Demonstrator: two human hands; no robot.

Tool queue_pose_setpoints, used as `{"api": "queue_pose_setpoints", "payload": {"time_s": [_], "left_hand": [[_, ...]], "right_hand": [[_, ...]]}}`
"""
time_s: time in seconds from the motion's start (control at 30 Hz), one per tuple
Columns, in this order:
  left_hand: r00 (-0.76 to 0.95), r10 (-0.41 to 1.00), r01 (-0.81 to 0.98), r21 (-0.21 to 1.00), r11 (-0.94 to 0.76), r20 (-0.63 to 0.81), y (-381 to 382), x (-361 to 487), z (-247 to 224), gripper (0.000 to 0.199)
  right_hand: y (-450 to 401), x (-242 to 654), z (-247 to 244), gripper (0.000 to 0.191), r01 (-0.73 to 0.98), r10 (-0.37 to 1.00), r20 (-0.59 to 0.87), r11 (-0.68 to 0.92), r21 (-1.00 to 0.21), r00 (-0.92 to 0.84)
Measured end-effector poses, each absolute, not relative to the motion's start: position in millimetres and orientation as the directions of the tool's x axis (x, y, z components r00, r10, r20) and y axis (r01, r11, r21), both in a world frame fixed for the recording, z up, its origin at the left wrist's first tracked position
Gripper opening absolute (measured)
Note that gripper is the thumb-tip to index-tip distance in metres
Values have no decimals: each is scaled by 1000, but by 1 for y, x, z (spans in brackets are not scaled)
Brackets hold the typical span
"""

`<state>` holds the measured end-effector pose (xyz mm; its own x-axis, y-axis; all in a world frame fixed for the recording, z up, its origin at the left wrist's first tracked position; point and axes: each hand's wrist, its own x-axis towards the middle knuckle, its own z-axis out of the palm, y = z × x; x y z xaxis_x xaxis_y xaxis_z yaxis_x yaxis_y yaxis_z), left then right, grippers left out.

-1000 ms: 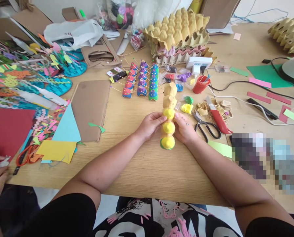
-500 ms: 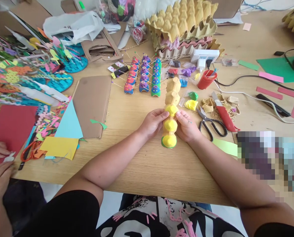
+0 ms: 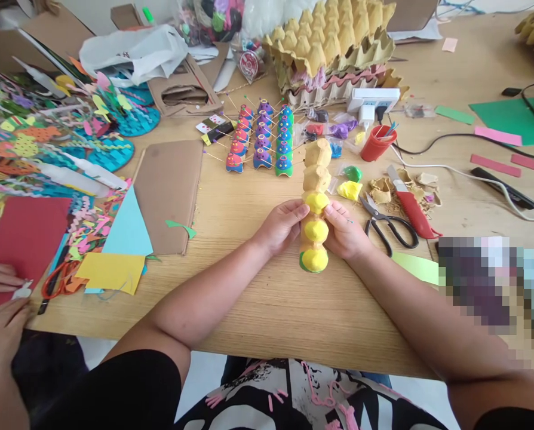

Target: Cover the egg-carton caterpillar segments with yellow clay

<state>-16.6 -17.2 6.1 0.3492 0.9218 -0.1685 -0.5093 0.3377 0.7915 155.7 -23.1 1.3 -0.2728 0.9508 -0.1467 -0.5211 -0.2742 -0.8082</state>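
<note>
Between my hands is an egg carton strip (image 3: 317,178) of several bumps, held upright over the table. Its three nearest bumps are coated in yellow clay (image 3: 315,230), with green showing under the lowest one; the far bumps are bare tan pulp. My left hand (image 3: 281,226) grips the strip's left edge, thumb against the third yellow bump. On the opposite edge, my right hand (image 3: 345,230) holds it with thumb and curled fingers. A lump of yellow clay (image 3: 349,190) and a green one (image 3: 352,173) lie just beyond my right hand.
Scissors (image 3: 389,224) and a red-handled knife (image 3: 413,206) lie to the right, near a red cup (image 3: 378,143). Painted carton caterpillars (image 3: 262,137) stand in rows behind. Egg trays (image 3: 330,48) are stacked at the back. Another person's hands (image 3: 2,292) work at far left.
The view has shifted slightly, so things sit a little differently in the picture. Both hands keep their hold on the strip; its position between them looks nearly the same.
</note>
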Motion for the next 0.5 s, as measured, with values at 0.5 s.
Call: {"api": "queue_pose_setpoints", "payload": {"time_s": [0.5], "left_hand": [[350,914,-552,744,377,-204,-16,-21,2,29]], "right_hand": [[-19,159,-5,59,-524,911,-96,-313,-792,-400]]}}
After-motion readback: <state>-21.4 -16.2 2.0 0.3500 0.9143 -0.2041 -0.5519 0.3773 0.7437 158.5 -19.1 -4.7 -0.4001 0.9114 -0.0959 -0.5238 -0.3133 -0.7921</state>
